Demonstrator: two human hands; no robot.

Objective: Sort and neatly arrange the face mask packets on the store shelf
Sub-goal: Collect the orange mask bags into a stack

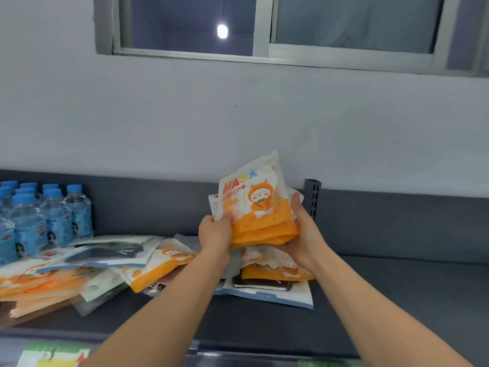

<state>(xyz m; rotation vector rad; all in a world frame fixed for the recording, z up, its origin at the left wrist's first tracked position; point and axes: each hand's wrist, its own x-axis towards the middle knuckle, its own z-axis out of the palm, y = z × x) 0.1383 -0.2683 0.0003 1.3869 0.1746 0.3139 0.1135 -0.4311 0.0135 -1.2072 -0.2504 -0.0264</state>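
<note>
I hold a small stack of orange-and-white mask packets (258, 207) upright above the dark shelf (397, 287). My left hand (214, 231) grips the stack's lower left edge, and my right hand (304, 234) cups its right side and bottom. Directly below lies a short pile of packets (270, 284), orange ones on top of a black one and a white-and-blue one. A wider, untidy heap of mask packets (87, 266) spreads over the shelf's left half, with orange, white and dark-printed packets overlapping.
Several blue-capped water bottles (45, 221) stand at the shelf's far left, against the back panel. A grey slotted upright (312, 197) rises behind the held stack. A lower shelf's front edge (53, 353) with green-labelled goods shows at the bottom left.
</note>
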